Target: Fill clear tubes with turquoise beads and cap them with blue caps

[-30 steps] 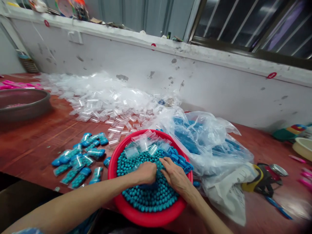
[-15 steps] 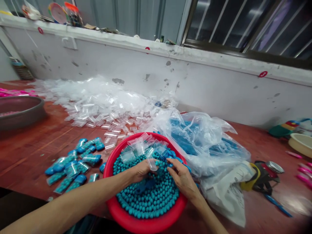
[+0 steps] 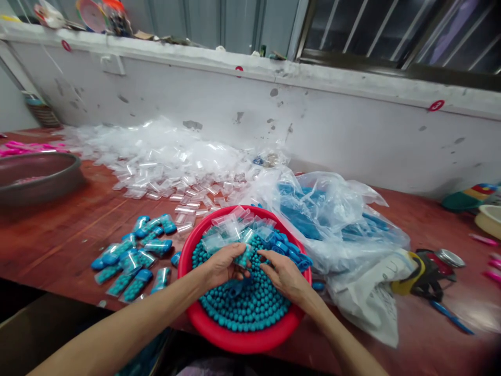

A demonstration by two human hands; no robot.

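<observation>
Below me stands a red basin filled with turquoise beads. Over it my left hand is closed around a small clear plastic tube, which holds turquoise beads. My right hand hovers just to the right of the tube, fingers loosely bent and apart, with nothing visible between them. Empty clear tubes lie on the beads at the basin's far side. Several blue caps rest along its right rim. Other blue pieces under my left hand are partly hidden.
Filled, blue-capped tubes lie left of the basin on the red table. Behind is a heap of clear tubes. A plastic bag with blue parts and a blue pen lie right. A grey basin stands far left.
The tube in my left hand looked empty and now shows beads inside. My right hand stays close beside it. The view has shifted slightly, and the basin appears a little higher and further right.
</observation>
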